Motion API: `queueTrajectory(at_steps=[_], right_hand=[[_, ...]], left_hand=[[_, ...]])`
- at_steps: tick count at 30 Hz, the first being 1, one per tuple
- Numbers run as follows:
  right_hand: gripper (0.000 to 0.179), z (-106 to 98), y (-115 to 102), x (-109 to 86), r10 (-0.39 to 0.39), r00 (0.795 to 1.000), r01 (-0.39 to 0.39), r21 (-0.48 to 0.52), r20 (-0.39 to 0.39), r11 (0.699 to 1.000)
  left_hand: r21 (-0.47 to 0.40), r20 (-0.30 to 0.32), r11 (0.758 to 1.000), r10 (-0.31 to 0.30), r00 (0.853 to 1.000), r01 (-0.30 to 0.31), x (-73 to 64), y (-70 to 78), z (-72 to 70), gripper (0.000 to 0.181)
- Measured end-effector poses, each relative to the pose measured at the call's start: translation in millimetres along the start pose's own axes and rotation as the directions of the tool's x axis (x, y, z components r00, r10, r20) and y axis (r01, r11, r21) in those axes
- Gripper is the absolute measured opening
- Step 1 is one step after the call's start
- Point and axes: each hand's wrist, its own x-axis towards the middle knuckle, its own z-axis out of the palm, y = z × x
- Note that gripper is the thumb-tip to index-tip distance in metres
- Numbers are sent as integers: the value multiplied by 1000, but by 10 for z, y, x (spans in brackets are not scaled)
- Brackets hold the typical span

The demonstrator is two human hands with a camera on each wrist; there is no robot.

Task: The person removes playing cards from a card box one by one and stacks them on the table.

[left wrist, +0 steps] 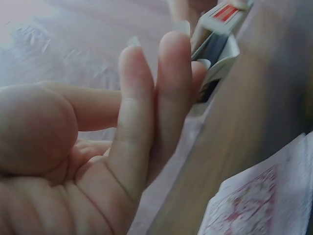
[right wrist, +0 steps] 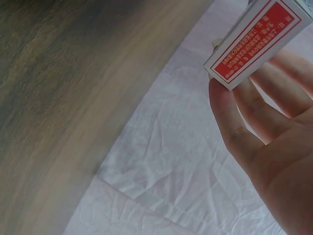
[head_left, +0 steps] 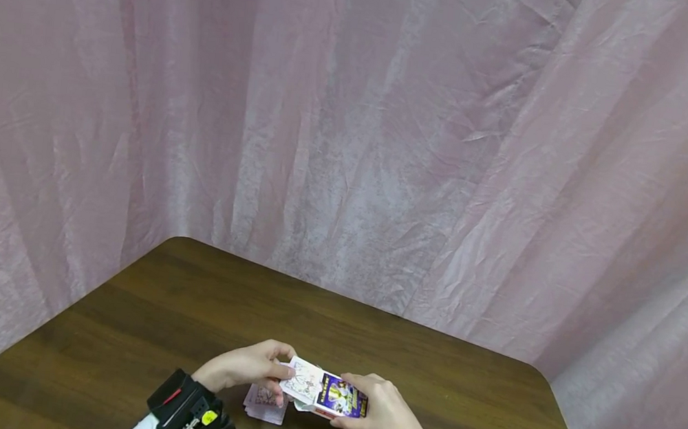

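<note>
My right hand grips a purple-and-yellow playing-card box between thumb and fingers, over the table. Its white side with a red printed panel shows in the right wrist view. From the box's left end extends a white patterned playing card. My left hand pinches the card's left edge with thumb and fingers. In the left wrist view, two fingers point up near the box's open mouth, and the pinched card is hidden. Below my left hand lies a loose stack of playing cards with pinkish patterned backs.
The brown wooden table has rounded far corners. Pink curtains hang behind it and along its sides. A black wrist device sits on my left forearm, close to the stack.
</note>
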Motion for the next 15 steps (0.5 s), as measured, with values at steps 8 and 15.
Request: queueTrajectory(at_steps=[8,15], right_hand=[[57,21,17,-1,-29,999,29,-11,-23,1000],[56,21,21,0,-35,999,34,-15,-28,999]], left_hand=[[55,-5,998,27,1000,-27,-69,8,-174,32],[72,-50,996,47,998,-44,-93,48,-266,37]])
